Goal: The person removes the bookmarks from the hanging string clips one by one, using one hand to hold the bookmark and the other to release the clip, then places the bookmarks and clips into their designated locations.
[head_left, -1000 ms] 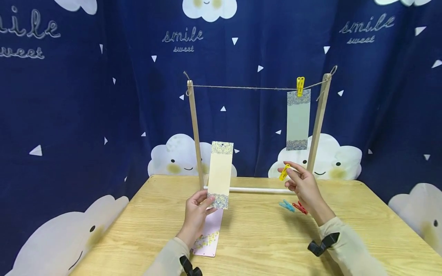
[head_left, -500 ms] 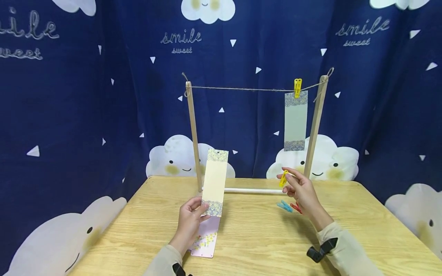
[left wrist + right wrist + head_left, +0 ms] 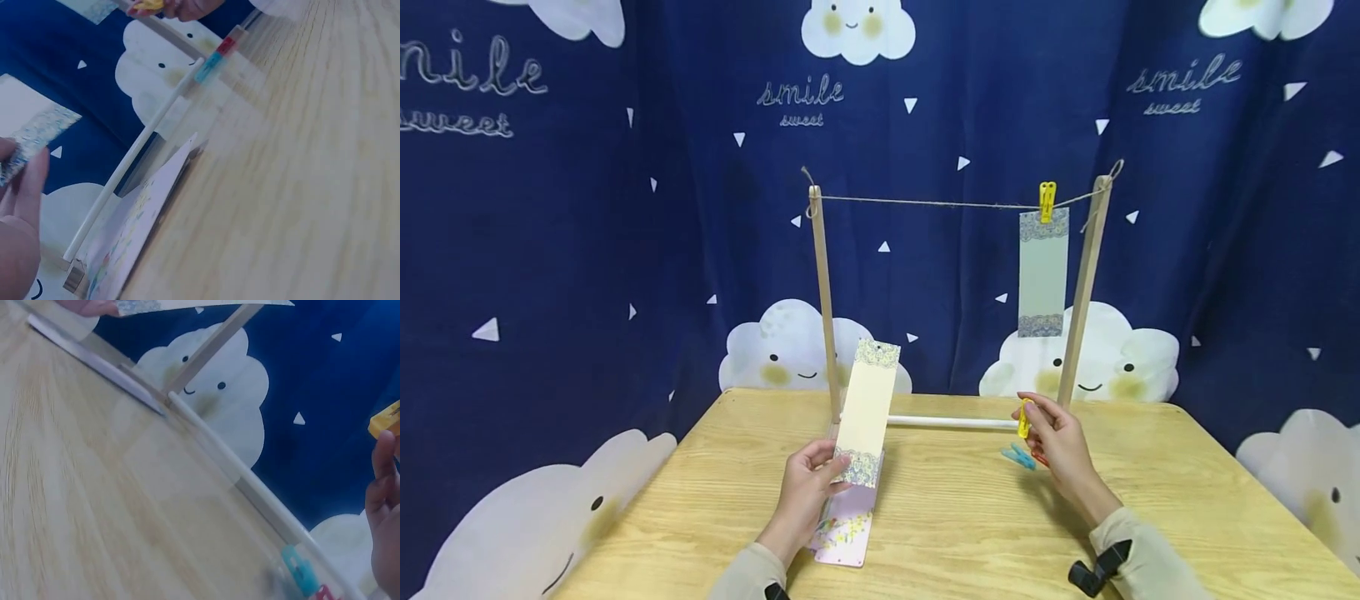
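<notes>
My left hand pinches the lower end of a cream bookmark card with lacy patterned ends and a small hole at its top. The card tilts slightly to the right, above the table. Below it lies a pink card with yellow flowers, partly hidden by the hand and the cream card. My right hand pinches a yellow clothespin between thumb and fingers. A light blue clothespin and a red clothespin lie on the table near that hand; the red one is mostly covered.
A twine line runs between a left wooden post and a right wooden post. From it hangs a grey-green card, held by another yellow clothespin. A white rod joins the posts low down on the table.
The left hand with the cream card has come lower and slightly left, the card leaning more. My right hand has lowered with its clothespin, which now points more upright. The view has shifted slightly.
</notes>
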Demonstrator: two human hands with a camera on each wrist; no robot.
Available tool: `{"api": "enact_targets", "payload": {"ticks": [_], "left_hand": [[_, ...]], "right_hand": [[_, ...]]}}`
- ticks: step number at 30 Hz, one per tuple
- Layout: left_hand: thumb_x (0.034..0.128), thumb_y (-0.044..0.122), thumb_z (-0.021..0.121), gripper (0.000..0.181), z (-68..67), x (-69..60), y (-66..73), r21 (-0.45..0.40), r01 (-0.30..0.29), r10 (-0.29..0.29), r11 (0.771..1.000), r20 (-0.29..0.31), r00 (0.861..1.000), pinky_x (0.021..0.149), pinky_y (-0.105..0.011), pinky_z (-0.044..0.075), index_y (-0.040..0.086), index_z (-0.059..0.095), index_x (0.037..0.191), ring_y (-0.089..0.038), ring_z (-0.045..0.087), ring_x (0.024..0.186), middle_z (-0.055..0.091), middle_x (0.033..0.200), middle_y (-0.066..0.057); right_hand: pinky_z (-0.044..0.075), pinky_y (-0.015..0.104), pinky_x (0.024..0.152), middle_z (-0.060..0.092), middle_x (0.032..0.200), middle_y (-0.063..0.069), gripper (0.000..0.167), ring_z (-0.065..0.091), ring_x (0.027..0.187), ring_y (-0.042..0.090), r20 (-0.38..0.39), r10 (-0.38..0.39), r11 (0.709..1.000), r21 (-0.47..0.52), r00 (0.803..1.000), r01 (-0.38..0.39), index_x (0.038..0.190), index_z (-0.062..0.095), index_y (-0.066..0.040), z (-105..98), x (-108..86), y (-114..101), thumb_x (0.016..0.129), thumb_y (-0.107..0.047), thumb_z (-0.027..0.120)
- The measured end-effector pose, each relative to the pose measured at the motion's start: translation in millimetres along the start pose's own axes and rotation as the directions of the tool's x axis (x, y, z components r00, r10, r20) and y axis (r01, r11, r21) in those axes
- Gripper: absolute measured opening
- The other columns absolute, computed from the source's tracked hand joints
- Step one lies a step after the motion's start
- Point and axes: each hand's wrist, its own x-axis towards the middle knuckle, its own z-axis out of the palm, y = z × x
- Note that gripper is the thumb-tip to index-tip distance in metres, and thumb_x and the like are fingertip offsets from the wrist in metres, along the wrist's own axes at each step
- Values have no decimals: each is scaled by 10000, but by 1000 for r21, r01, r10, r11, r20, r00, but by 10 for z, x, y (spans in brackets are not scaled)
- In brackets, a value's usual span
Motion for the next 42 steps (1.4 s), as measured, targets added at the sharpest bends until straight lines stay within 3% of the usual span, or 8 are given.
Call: {"api": "enact_targets", "payload": {"ticks": [8,16,23,29,33,36,42], "left_hand": [[961,50,720,341,-58,-66,4,76,31,-36,997,73,997,813,-373,626,-94,595,1243,-251,631,1015,631,1184,-182],[967,38,705,492,-139,-193,42,116,63,-79,991,144,986,820,-388,628,-86,489,1392,-295,608,1059,516,1357,-233],[911,-73,699,714,-177,-255,36,151,63,-93,986,197,976,754,-408,640,67,406,1547,-195,587,844,408,1344,-232],[934,-92,667,548,-186,-315,33,208,48,-106,977,277,955,739,-415,643,30,543,1454,-179,596,803,375,1367,-236],[941,-67,677,479,-224,-353,21,249,52,-129,967,304,944,635,-311,631,46,603,1401,-138,590,708,370,1428,-221],[941,-27,698,457,-273,-390,28,288,62,-149,956,292,945,518,-196,542,74,630,1381,-120,573,655,387,1467,-205],[909,-6,746,437,-315,-443,73,340,75,-182,937,295,938,666,-265,593,38,661,1335,-204,667,873,418,1492,-248]], "right_hand": [[457,138,476,724,929,6,403,524,585,36,-46,76,997,-20,996,-77,1325,603,45,-56,-99,54,1075,-271,594],[430,183,465,737,925,42,419,508,566,69,-35,69,984,-161,997,-74,1349,572,88,-53,-113,143,1081,-234,587],[471,244,514,713,1016,199,425,519,632,111,-2,142,947,-292,990,-136,1368,582,75,-68,-160,199,1072,-229,608],[477,230,499,716,975,219,373,545,616,129,53,152,922,-367,987,-123,1313,640,55,-75,-187,259,1051,-211,647],[496,230,524,733,920,163,330,593,650,120,96,109,867,-497,989,-47,1258,684,43,-92,-202,310,1023,-187,689],[502,246,568,725,864,58,338,611,700,115,133,78,789,-614,988,20,1220,714,27,-110,-204,322,1001,-231,721],[490,273,543,669,764,-35,385,586,617,123,180,88,674,-735,980,75,1184,739,4,-167,-177,295,990,-329,729]]}}
